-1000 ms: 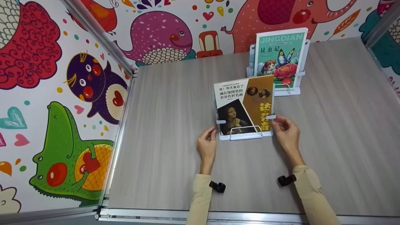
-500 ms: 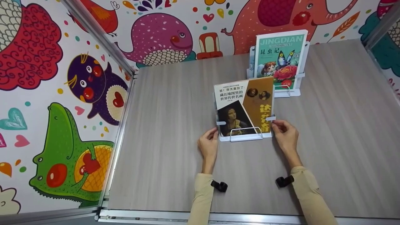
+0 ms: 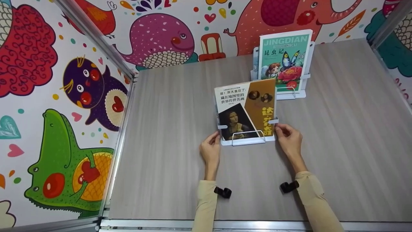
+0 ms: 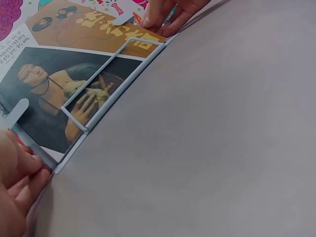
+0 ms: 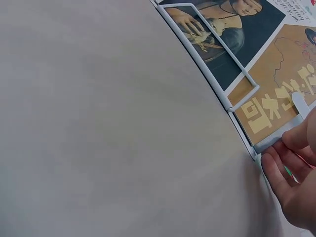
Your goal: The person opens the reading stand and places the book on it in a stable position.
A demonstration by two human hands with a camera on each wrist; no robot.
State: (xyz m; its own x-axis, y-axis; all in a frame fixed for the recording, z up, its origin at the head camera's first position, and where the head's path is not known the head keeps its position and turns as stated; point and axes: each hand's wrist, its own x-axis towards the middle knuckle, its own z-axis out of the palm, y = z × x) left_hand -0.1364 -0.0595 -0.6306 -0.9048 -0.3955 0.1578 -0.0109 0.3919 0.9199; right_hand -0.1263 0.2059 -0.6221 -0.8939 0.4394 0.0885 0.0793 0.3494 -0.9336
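A white book stand [image 3: 248, 142] on the table holds a book [image 3: 236, 95] with a portrait of a woman and a brown panel on its cover. Small side clips and a wire bar keep the book's front in place. My left hand [image 3: 210, 150] pinches the stand's lower left edge between thumb and fingers, as the left wrist view shows close up. At the opposite lower edge, my right hand [image 3: 290, 141] pinches the stand's right side below the clip [image 5: 300, 103]. Part of each hand's fingers is hidden behind the stand.
Behind to the right, a second white stand [image 3: 297, 95] carries a green book [image 3: 272, 61] with a butterfly and flower. Cartoon-printed walls [image 3: 161, 35] border the wood-grain table [image 3: 167, 106] at the back and left. A metal rail [image 3: 154, 224] runs along its front edge.
The head view has shifted slightly, so the scene sits a little further left. Both hands stay on the stand's sides, and the two stands keep their places relative to each other.
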